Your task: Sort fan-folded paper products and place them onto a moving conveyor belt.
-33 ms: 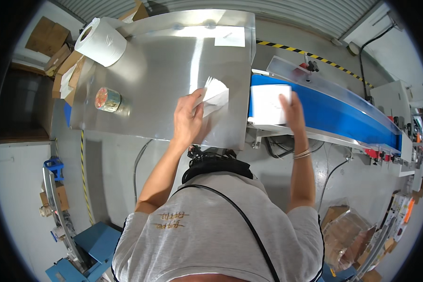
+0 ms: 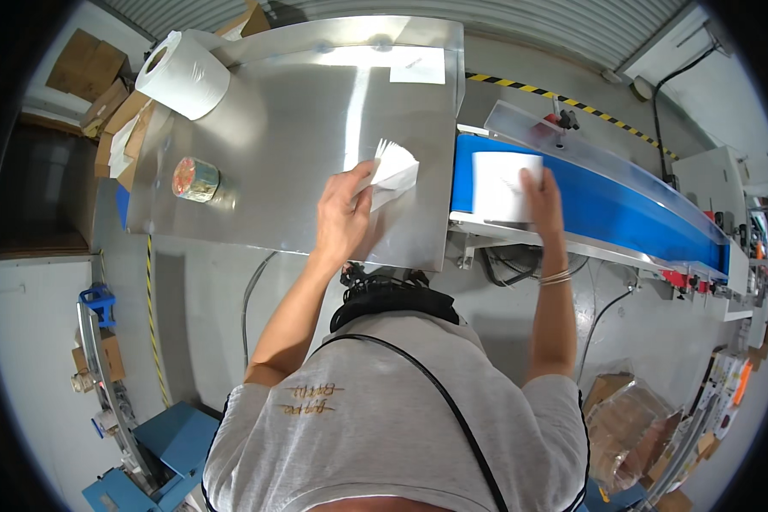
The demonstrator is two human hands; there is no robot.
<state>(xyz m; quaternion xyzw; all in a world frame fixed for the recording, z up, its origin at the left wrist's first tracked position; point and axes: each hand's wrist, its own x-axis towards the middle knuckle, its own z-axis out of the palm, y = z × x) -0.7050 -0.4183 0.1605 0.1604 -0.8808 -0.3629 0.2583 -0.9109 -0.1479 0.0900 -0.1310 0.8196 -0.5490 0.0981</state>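
Observation:
My left hand (image 2: pixel 346 209) is closed around the lower end of a fanned stack of white paper-like sheets (image 2: pixel 395 175), held over the right part of the metal table (image 2: pixel 273 171). The upper edges of the stack spread apart. To the right, a white square sheet (image 2: pixel 497 188) lies over the near end of a blue conveyor belt (image 2: pixel 606 192). My right hand (image 2: pixel 544 200) grips its right edge, fingertips on top; motion blurs this hand a little.
On the table's left stand a large white roll (image 2: pixel 183 77) and a roll of tape (image 2: pixel 195 180). A white paper (image 2: pixel 417 66) lies at the far right corner. A clear guard (image 2: pixel 572 141) runs along the belt's far side. Cardboard boxes (image 2: pixel 128 136) sit beyond the table's left edge.
My right hand and the white square sheet have shifted a little to the right along the belt. My left hand and the fanned stack have hardly moved.

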